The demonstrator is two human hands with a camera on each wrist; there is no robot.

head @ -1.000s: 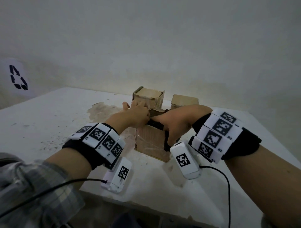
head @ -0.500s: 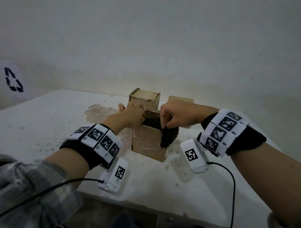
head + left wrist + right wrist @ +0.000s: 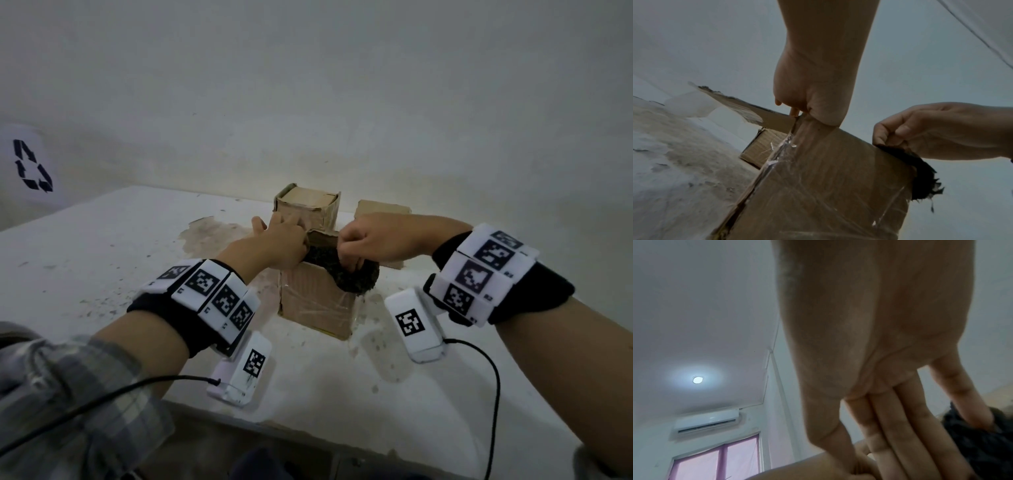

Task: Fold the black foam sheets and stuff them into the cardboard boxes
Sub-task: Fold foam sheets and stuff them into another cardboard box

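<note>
A taped cardboard box [image 3: 317,303] stands open on the white table [image 3: 102,260]. A crumpled black foam sheet [image 3: 358,282] lies partly inside it and bulges out over the right rim. My right hand [image 3: 363,240] is above that rim, fingers bent down and pinching the foam; the right wrist view has its fingers [image 3: 920,426] dug into the foam [image 3: 982,447]. My left hand [image 3: 284,245] grips the box's top left edge, and the left wrist view shows it [image 3: 807,104] curled over the corner by the flap [image 3: 756,112]. The box's inside is hidden.
Two more cardboard boxes [image 3: 308,205] [image 3: 382,207] stand just behind, near the wall. A white bin with a recycling mark [image 3: 30,164] is at far left. A stained, peeling patch [image 3: 212,236] marks the table. The table's front edge [image 3: 308,431] is close to me.
My right hand has risen from the box's front right side to above the rim, and the foam now shows bunched over the right edge. My left hand has stayed on the left edge.
</note>
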